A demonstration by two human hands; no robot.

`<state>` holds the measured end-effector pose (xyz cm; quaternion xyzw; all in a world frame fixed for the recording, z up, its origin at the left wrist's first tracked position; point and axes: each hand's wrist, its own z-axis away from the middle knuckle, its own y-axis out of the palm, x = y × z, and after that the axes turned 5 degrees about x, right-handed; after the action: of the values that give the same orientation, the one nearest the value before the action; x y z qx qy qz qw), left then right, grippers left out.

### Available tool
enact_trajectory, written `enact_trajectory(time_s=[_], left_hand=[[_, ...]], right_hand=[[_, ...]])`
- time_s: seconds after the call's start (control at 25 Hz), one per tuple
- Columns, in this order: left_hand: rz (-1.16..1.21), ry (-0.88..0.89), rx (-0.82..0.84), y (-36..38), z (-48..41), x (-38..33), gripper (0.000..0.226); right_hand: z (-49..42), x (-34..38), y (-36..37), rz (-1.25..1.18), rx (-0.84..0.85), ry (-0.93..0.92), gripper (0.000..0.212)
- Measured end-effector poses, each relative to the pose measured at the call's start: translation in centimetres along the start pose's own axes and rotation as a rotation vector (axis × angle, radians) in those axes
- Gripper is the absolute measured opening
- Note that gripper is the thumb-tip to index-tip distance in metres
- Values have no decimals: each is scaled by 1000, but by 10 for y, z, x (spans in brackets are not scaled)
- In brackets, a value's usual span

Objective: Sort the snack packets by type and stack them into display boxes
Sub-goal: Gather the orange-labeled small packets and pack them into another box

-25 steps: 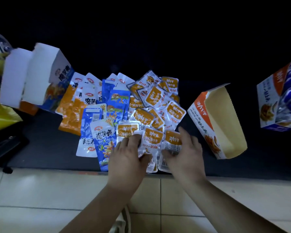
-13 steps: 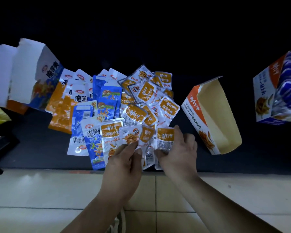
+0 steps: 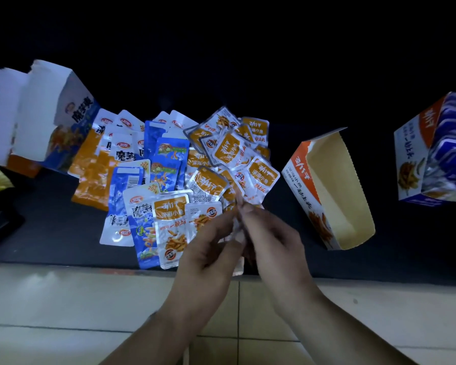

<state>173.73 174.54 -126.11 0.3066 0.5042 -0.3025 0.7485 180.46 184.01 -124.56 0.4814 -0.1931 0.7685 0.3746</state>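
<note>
The person stands over a dark bench (image 3: 50, 233) with both hands drawn together at its near edge. The left hand (image 3: 208, 248) and right hand (image 3: 271, 241) hold a thin sheaf of silver-edged packets (image 3: 238, 268) between them, seen edge-on, so I cannot count them. The fingers (image 3: 228, 216) of each hand are curled and pinch the sheaf from either side, the tips nearly meeting at its top.

Just beyond the hands lies the loose heap of small orange packets (image 3: 232, 151), overlapping one another. To its left are blue packets (image 3: 166, 164) and longer orange and white packets (image 3: 98, 164), also jumbled. One larger orange packet (image 3: 171, 222) lies just beside the left hand.

An open cardboard box (image 3: 303, 185) with an orange band sits tilted to the right of the heap, its pale inside showing. Farther right, well apart, another box (image 3: 411, 159) holds blue packets stacked on edge. At far left stands a white and blue box (image 3: 63, 106). Pale floor tiles (image 3: 63, 299) run below the bench edge.
</note>
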Motion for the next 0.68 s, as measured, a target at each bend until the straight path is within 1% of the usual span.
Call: enact_trajectory(time_s=[0.04, 0.08, 0.12, 0.16, 0.2, 0.28, 0.32, 0.4, 0.48, 0.56, 0.68], left_hand=[[73, -4, -57, -1, 1, -4, 26], [130, -11, -96, -2, 1, -5, 22], [169, -16, -101, -4, 2, -5, 21], [181, -25, -87, -7, 2, -3, 21], [195, -41, -67, -9, 2, -2, 20], [198, -54, -16, -12, 0, 1, 27], [171, -55, 3, -13, -1, 3, 31], [62, -35, 30, -11, 0, 3, 38], [-67, 0, 61, -7, 1, 3, 44], [-127, 27, 55, -3, 1, 3, 42], [-162, 50, 10, 2, -7, 0, 34]], right_hand=[[2, 2, -1, 5, -2, 17, 20], [2, -1, -4, 65, -16, 22, 20], [2, -2, -6, 109, -34, 25, 17], [1, -6, -8, 127, -38, 27, 15], [2, -6, -10, 129, -46, 44, 18], [0, -8, -15, 103, -60, 67, 28], [0, -8, -17, 87, -45, 81, 28], [1, -4, -17, 122, 7, 60, 18], [2, -1, -16, 188, 54, 19, 23], [1, 3, -17, 203, 78, 5, 31], [-2, 18, -28, 217, 53, -31, 36]])
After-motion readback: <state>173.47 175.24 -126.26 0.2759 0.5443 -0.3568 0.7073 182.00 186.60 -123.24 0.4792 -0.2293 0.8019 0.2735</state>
